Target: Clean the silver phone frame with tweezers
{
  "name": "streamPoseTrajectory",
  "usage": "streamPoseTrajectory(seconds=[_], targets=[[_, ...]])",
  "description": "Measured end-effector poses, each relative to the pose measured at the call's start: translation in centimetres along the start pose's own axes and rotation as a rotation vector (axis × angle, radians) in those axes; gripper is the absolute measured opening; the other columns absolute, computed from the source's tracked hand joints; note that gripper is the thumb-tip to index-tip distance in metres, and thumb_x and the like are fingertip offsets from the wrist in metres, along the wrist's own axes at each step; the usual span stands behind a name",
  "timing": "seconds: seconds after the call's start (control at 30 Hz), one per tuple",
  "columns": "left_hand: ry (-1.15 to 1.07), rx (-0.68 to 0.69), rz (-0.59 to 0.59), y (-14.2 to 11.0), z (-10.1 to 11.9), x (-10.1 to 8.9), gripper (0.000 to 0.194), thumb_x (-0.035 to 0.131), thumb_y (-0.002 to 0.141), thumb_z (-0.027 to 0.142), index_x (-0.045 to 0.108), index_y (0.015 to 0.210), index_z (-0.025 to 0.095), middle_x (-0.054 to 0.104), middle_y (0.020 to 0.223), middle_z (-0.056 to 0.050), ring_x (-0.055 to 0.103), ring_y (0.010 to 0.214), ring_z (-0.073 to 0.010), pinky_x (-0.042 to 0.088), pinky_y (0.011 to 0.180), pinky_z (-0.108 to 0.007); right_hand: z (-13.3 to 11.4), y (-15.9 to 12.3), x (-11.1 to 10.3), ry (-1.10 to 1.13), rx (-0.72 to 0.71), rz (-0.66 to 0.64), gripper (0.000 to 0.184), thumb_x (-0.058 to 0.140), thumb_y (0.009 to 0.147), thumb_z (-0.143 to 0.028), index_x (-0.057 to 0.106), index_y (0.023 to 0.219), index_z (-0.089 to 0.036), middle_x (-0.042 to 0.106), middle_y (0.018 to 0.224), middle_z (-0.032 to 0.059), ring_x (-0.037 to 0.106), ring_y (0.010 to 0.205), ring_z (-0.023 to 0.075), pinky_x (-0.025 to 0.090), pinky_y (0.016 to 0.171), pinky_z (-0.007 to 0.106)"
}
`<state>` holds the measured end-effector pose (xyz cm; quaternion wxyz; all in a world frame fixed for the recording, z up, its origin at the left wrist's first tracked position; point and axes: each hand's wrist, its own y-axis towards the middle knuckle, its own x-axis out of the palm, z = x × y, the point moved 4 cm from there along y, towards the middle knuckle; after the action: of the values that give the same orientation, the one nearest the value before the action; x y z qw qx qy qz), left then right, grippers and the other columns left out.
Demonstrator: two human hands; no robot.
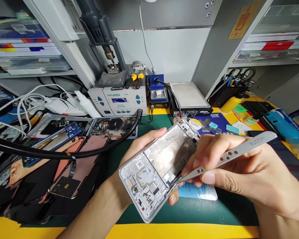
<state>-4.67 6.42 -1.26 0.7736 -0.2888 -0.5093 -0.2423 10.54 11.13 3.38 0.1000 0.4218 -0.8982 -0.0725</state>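
Observation:
My left hand (pixel 134 146) is closed around a silver phone frame (pixel 147 172), holding it tilted above the green mat (pixel 112 205). The frame's inner side faces me, with a bare metal battery bay, a small QR label and handwritten marks near its lower end. Between the thumb and fingers of my right hand (pixel 229 166) is a pair of metal tweezers (pixel 241 147) with round holes along the arms. Their tips reach the frame's right inner edge, beside the battery bay; whether they grip anything there I cannot tell. A light-blue card (pixel 199 192) lies below my right hand.
A hot-air station (pixel 124 101) and a hot plate (pixel 189 94) stand at the back. A thick black hose (pixel 89 153) arcs across the left, over phone screens (pixel 77 166) and a tray of circuit boards (pixel 114 127). On the right lie a yellow bottle (pixel 230 103) and a blue can (pixel 284 122).

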Motion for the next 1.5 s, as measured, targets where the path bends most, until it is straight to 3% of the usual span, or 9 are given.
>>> streamPoseTrajectory(seconds=[0.17,0.47,0.6,0.83,1.1,1.3,1.5], targets=[[0.067,0.003,0.005,-0.2,0.3,0.2,0.079,0.02,0.101,0.064,0.075,0.106,0.009,0.074,0.086,-0.018,0.07,0.063,-0.0209,0.058,0.053,-0.028,0.9,-0.1,-0.3,0.058,0.113,0.009,0.023,0.081,0.085,-0.009,0.077,0.094,-0.03,0.082,0.085,0.0004,0.082,0.083,0.0188,0.067,0.073,0.026],[0.08,0.013,-0.041,-0.2,0.2,0.1,0.091,0.008,0.1,0.066,0.073,0.108,0.003,0.071,0.088,-0.02,0.069,0.063,-0.0196,0.057,0.054,-0.026,1.0,0.2,0.0,0.093,0.025,-0.017,0.025,0.077,0.086,-0.004,0.078,0.097,-0.027,0.083,0.096,0.0028,0.083,0.082,0.0213,0.069,0.071,0.026],[0.049,0.014,-0.072,-0.1,0.1,-0.1,0.088,0.013,0.1,0.068,0.072,0.111,0.003,0.07,0.088,-0.02,0.069,0.064,-0.0205,0.057,0.055,-0.027,1.3,0.2,-0.2,0.096,0.016,-0.01,0.023,0.077,0.087,-0.005,0.076,0.094,-0.027,0.082,0.093,0.003,0.083,0.078,0.0212,0.068,0.066,0.024],[-0.013,-0.018,-0.129,0.0,0.4,-0.3,0.085,0.012,0.099,0.066,0.073,0.11,0.009,0.072,0.094,-0.021,0.067,0.068,-0.0231,0.059,0.056,-0.033,1.1,0.1,0.0,0.166,0.067,-0.014,0.021,0.075,0.09,-0.007,0.076,0.096,-0.027,0.078,0.082,0.0005,0.08,0.078,0.0166,0.066,0.069,0.023],[0.026,-0.037,-0.088,0.1,0.2,-0.5,0.089,0.01,0.098,0.07,0.071,0.114,0.008,0.073,0.092,-0.02,0.072,0.067,-0.0252,0.056,0.054,-0.031,1.9,0.1,-0.1,0.182,0.073,-0.045,0.018,0.078,0.091,-0.013,0.077,0.097,-0.03,0.08,0.083,0.0005,0.083,0.08,0.0198,0.068,0.071,0.024],[0.041,-0.012,-0.084,-0.1,0.1,-0.4,0.087,0.011,0.099,0.069,0.07,0.118,0.009,0.073,0.091,-0.019,0.071,0.062,-0.0242,0.056,0.053,-0.03,1.5,0.0,-0.1,0.195,0.092,-0.039,0.023,0.075,0.092,-0.006,0.078,0.099,-0.028,0.081,0.083,-0.0004,0.083,0.083,0.0191,0.069,0.074,0.026],[0.022,0.067,-0.05,-0.3,-0.5,-0.1,0.078,0.023,0.1,0.068,0.071,0.117,0.008,0.072,0.085,-0.016,0.071,0.063,-0.0219,0.054,0.05,-0.025,1.8,0.0,-0.2,0.231,0.129,-0.014,0.021,0.078,0.089,-0.008,0.08,0.094,-0.029,0.082,0.083,0.0013,0.083,0.088,0.0216,0.07,0.069,0.025]])
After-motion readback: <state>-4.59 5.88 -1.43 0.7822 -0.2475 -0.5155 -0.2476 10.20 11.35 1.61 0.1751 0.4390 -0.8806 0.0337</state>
